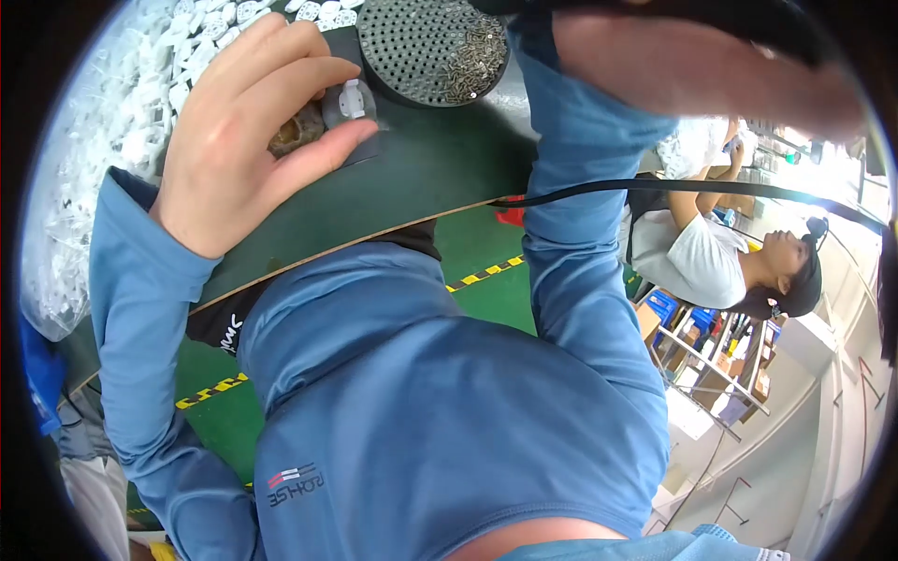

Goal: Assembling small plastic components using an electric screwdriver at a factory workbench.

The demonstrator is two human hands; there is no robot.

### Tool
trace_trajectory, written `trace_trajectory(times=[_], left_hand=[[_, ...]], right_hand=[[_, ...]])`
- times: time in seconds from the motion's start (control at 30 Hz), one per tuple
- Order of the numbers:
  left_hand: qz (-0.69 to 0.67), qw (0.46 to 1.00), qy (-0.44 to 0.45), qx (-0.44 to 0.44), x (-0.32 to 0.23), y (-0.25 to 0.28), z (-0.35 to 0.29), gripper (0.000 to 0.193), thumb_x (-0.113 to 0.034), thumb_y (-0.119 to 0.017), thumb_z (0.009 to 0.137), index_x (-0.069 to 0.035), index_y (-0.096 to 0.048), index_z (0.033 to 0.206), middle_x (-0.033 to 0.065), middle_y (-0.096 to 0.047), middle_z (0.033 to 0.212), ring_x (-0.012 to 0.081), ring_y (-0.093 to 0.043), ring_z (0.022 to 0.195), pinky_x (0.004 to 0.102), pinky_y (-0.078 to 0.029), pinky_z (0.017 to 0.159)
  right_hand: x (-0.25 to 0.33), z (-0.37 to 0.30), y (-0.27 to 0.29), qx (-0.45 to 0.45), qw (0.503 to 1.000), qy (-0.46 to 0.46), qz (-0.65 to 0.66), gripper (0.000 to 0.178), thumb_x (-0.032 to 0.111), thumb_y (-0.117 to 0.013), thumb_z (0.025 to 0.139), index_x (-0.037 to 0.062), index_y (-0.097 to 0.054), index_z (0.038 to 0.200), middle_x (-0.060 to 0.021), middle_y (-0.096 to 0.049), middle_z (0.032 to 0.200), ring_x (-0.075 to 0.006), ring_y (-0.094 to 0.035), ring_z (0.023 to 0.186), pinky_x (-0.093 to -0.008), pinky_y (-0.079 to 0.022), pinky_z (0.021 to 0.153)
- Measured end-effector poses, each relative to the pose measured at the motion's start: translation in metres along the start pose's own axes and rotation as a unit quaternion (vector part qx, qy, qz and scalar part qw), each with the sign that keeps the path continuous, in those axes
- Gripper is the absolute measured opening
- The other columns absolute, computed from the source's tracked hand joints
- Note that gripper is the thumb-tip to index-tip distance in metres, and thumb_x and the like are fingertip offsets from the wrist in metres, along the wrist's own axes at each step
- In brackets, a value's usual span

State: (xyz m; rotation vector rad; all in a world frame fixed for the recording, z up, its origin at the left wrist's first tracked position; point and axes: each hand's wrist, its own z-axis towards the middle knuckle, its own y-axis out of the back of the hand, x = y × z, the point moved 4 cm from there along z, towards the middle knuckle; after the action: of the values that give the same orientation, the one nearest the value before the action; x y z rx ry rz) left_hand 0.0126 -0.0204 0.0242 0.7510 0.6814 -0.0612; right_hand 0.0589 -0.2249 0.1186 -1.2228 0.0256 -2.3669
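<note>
My left hand reaches over the dark green worktop, palm down. Its thumb and index finger curve round a small white plastic part, one fingertip on either side of it. The part sits on a dark square plate, and a brownish, shiny rounded thing shows partly under the fingers. My right hand is raised close to the camera at the upper right, large and blurred. Its fingers are hidden against a dark shape along the top edge, so whatever it may hold cannot be made out.
A round black perforated tray with many small screws stands beyond the left hand. White plastic parts and clear plastic bags lie at the left. A black cable crosses the right sleeve. Another person works at the right.
</note>
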Motion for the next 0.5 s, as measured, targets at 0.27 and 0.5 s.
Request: trace_trajectory(times=[0.27, 0.5], left_hand=[[-0.02, 1.0, -0.009, -0.003, 0.001, -0.004, 0.005, 0.036, -0.002, -0.08, 0.072, 0.004, -0.065, 0.104, 0.0122, -0.057, 0.092, 0.0284, -0.053, 0.081, 0.0363, -0.045, 0.069], [-0.031, 0.999, -0.014, -0.023, 0.001, -0.003, 0.003, 0.033, 0.0, -0.079, 0.072, 0.004, -0.065, 0.102, 0.0114, -0.057, 0.094, 0.0278, -0.053, 0.08, 0.0369, -0.044, 0.068]], right_hand=[[-0.002, -0.017, -0.063, 0.052, 0.998, -0.021, 0.028, 0.043, 0.044, -0.058, 0.099, 0.0096, -0.052, 0.123, -0.0048, -0.055, 0.077, -0.0174, -0.054, 0.058, -0.0336, -0.049, 0.055], [-0.017, -0.021, -0.073, 0.106, 0.993, -0.034, 0.051, 0.049, 0.047, -0.06, 0.097, 0.0086, -0.05, 0.126, -0.0046, -0.054, 0.081, -0.0169, -0.054, 0.06, -0.0331, -0.049, 0.057]])
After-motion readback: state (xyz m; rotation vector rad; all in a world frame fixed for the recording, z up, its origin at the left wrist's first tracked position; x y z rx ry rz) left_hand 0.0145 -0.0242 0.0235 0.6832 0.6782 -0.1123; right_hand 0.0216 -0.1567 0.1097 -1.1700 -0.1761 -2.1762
